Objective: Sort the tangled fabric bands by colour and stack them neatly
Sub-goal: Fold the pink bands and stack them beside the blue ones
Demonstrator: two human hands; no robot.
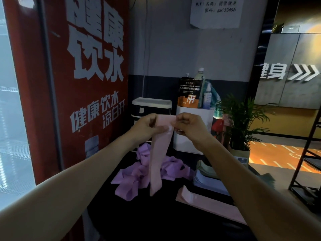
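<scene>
Two hands raised over dark table (156,220): left hand (147,126) and right hand (188,124) each pinch top edge of pink band (159,153), hanging free. Step judged: straightening before stacking. Next: lay it squarely on pink stack (208,206), front right. Purple tangle (139,174) directly below could snag; grey stack (208,183) close by

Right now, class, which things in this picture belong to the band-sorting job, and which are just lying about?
Part of the job:
pink band, held up by left hand and right hand
purple tangle
pink stack
pale blue stack

Lying about:
orange pouch
spray bottle
potted plant
</scene>
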